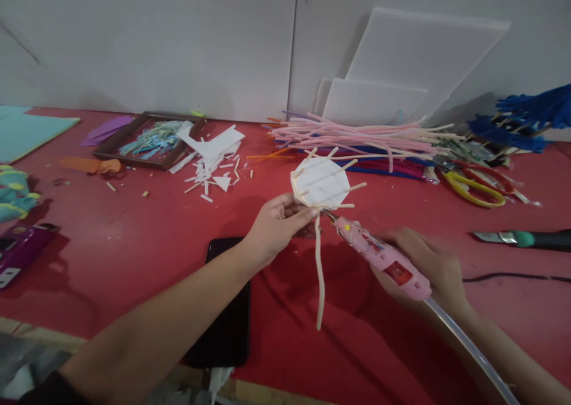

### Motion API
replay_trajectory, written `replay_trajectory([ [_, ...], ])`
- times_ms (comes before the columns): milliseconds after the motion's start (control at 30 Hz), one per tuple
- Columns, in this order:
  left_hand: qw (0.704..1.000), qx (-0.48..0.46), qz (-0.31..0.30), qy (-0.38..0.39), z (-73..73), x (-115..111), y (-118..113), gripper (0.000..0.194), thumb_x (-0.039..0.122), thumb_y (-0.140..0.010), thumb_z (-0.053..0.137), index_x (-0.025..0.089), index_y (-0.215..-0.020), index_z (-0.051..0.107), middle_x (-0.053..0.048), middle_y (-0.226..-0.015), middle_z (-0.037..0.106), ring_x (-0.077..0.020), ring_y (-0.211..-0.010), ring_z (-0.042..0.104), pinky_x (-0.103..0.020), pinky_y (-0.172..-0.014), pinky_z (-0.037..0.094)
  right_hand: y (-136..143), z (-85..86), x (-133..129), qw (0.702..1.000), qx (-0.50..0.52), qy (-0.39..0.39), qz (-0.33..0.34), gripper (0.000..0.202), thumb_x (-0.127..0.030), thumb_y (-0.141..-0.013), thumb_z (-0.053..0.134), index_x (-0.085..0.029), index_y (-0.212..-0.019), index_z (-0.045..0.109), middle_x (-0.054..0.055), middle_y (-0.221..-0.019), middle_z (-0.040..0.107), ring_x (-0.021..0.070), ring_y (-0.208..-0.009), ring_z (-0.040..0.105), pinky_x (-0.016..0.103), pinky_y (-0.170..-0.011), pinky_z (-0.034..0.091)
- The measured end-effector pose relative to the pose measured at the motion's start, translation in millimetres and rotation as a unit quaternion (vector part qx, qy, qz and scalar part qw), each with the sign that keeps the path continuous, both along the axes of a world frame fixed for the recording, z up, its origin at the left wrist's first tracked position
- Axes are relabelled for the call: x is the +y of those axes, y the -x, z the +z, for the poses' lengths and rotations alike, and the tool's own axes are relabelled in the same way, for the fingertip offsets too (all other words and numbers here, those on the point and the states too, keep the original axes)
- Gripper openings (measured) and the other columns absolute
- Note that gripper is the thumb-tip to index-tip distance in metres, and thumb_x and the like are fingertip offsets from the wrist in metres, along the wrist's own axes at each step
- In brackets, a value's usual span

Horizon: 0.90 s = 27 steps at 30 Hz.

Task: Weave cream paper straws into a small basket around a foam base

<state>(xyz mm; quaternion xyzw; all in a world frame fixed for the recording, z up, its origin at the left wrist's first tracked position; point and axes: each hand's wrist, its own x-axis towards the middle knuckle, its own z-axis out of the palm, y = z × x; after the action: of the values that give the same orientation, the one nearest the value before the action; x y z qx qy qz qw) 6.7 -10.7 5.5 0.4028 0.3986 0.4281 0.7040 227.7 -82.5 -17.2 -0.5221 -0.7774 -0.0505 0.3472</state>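
Between the thumb and fingers of my left hand [281, 220] is a white round disc [323, 181], held by its lower left edge. Short cream pipe cleaner pieces stick out around its rim, and one long cream pipe cleaner [319, 274] hangs down from the bottom. My right hand [423, 262] is wrapped round a pink hot glue gun [379, 253], partly hiding its handle. The gun's metal nozzle is at the disc's lower edge, by my left thumb. A clear glue stick [468, 345] runs out of the gun's back end.
Pink pipe cleaners [357, 134] lie in a pile behind the disc. Yellow and red-handled scissors [475, 190] and a utility knife [521, 238] are at the right. A black phone [227, 316] lies under my left forearm. White scraps [218, 149] and a brown frame [151, 140] are at the back left.
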Motion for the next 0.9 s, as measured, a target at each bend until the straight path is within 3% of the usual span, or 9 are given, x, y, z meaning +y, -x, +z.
replay_trajectory([
  [333, 0.999, 0.007, 0.012, 0.031, 3.5, 0.3, -1.0, 0.02, 0.018, -0.07, 0.078, 0.014, -0.081, 0.062, 0.001, -0.069, 0.067, -0.0087, -0.051, 0.064, -0.021, -0.052, 0.055, 2.5, 6.9, -0.7, 0.999, -0.038, -0.026, 0.016, 0.01, -0.019, -0.084, 0.045, -0.023, -0.086, 0.054, 0.002, -0.068, 0.06, 0.0167, -0.06, 0.058, 0.027, -0.052, 0.039],
  [900, 1.0, 0.028, 0.0, 0.007, -1.6, 0.6, 0.4, 0.022, 0.022, -0.07, 0.079, 0.014, -0.083, 0.062, 0.0, -0.072, 0.068, -0.0097, -0.054, 0.065, -0.024, -0.056, 0.057, 1.0, 8.2, 0.1, 0.999, -0.016, -0.016, 0.034, 0.009, -0.019, -0.078, 0.052, -0.024, -0.085, 0.052, 0.0, -0.066, 0.059, 0.0153, -0.055, 0.056, 0.025, -0.049, 0.038],
])
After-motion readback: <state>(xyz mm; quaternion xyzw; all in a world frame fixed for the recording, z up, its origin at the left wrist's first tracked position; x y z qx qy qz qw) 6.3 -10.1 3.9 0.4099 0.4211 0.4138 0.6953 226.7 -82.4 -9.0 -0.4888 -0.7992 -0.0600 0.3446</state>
